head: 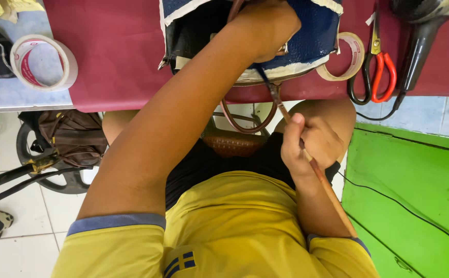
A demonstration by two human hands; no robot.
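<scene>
Nearest, my right hand (309, 144) was closed around a long paintbrush (314, 167), its axis slanting up-left, bristle tip touching the near edge of the blue handbag (306, 49). Farther, on the maroon table (111, 56), my left hand (265, 25) was clenched on the bag's top, steadying it.

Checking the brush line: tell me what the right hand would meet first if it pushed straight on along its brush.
Probably the blue handbag: the right hand points its paintbrush up toward the bag's lower edge, where the tip seems to touch already.
</scene>
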